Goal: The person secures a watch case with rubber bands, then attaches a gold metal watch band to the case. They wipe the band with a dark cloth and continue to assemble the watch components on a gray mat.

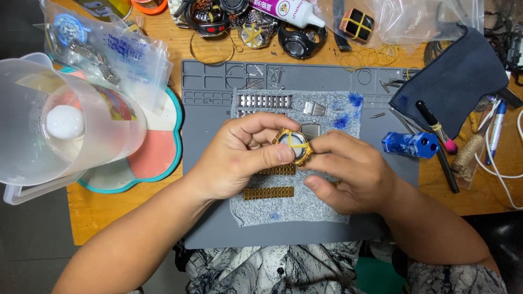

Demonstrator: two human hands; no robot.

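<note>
Seen from the head camera, two bare hands meet over a grey cloth (pixel 294 209) spread on a grey work mat (pixel 218 163) at the middle of the wooden surface (pixel 92 209). Between them is one gold watch case (pixel 295 146), its round face crossed by a yellow band. The left hand (pixel 239 158) comes in from the near left, fingers curled over the top of the case and the thumb pressed flat against its near left edge, a closed grip on the case. The right hand (pixel 348 171) comes in from the near right, fingertips pinched on the right side of the case and the thumb tucked below, also closed on it.

Two gold strap pieces (pixel 268 193) lie on the cloth just near of the hands, one partly hidden under the left thumb. One silver strap piece (pixel 263 100) lies at the far edge of the cloth, with one silver clasp (pixel 315 108) to its right. One blue block (pixel 409 144) sits on the mat to the right, near a dark cloth (pixel 455 81) and two pens (pixel 436 126). At the far left stands one clear plastic jug (pixel 60 122) on a flower-shaped tray (pixel 158 158). One black watch (pixel 301 41) lies at the far edge.
</note>
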